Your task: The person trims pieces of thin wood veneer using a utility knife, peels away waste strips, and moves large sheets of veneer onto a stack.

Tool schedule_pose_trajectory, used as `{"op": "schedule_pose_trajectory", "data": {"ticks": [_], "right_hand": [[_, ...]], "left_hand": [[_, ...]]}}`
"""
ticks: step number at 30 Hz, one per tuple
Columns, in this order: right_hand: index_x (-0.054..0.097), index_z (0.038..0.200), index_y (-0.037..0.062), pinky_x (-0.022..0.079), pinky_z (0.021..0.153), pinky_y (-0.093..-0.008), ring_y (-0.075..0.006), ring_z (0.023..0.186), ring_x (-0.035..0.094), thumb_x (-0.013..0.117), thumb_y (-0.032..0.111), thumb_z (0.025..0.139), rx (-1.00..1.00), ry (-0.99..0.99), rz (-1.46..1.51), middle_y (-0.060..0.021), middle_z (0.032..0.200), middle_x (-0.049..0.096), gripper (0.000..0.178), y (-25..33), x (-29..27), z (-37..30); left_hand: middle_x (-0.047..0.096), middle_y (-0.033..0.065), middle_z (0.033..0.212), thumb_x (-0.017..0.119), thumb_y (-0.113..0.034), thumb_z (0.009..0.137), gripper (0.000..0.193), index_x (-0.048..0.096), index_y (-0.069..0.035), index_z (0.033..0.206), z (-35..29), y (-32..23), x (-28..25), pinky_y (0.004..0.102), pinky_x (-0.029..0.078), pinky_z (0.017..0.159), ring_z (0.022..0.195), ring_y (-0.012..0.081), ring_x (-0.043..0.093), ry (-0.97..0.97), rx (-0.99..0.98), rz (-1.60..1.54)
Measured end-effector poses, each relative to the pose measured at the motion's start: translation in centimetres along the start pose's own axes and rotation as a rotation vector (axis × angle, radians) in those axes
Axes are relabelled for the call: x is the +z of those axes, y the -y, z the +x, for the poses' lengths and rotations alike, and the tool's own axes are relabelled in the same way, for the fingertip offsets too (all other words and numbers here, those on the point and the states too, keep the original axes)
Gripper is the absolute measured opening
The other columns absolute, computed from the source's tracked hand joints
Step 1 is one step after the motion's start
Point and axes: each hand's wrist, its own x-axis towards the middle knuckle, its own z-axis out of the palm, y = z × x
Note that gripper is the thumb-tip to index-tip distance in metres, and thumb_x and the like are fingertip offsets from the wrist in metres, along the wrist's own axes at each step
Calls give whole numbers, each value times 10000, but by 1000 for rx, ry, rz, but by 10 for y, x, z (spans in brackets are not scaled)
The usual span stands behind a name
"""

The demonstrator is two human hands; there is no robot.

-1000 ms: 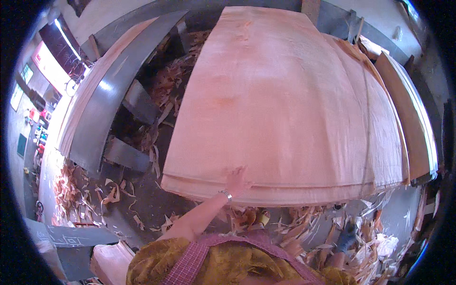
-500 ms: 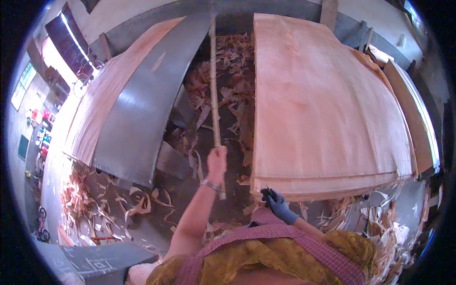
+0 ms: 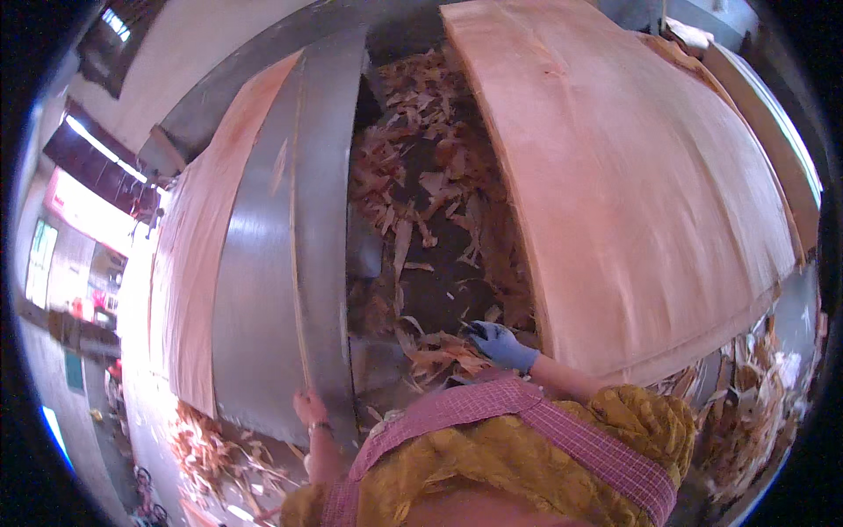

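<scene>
My bare left hand (image 3: 309, 408) is closed around the near end of a long thin wooden stick (image 3: 296, 237). The stick lies lengthwise over a grey metal tabletop (image 3: 255, 299), at that table's near edge. On the table's left part rests a pinkish wood veneer sheet (image 3: 198, 255). My right hand (image 3: 505, 345), in a blue glove with dark fingers, is held low before my body, beside the near left edge of a large veneer stack (image 3: 632, 193). Its fingers are curled; whatever they may hold is too dark to make out.
Veneer scraps (image 3: 421, 167) litter the floor in the gap between the table and the stack. More strips are heaped at the near right (image 3: 746, 413) and under the table's near left corner (image 3: 206, 443). Further boards (image 3: 764, 114) stand beyond the stack's right side.
My left hand has carried the stick leftward from above the gap onto the metal table. The view has turned, and my right hand has moved a little away from the stack's near edge.
</scene>
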Motion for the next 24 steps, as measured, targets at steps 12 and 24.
{"op": "schedule_pose_trajectory", "data": {"ticks": [12, 24], "right_hand": [[653, 1046, 70, 506, 839, -396, -324, 951, 646, 688, 262, 818, 358, -221, 5, -162, 1011, 674, 301, -125, -147, 395], [578, 1278, 125, 435, 986, -428, -346, 1169, 529, 590, 520, 874, 821, -643, -335, -144, 1253, 598, 565, -444, -421, 599]], "left_hand": [[528, 215, 1301, 484, -70, 908, 376, 537, 29, 1268, 243, -172, 118, 397, 456, 957, 1124, 317, 565, -490, -303, -319], [617, 113, 1120, 574, -38, 884, 283, 606, -41, 1165, 443, -772, 342, 326, 484, 840, 996, 213, 586, 251, 681, -461]]}}
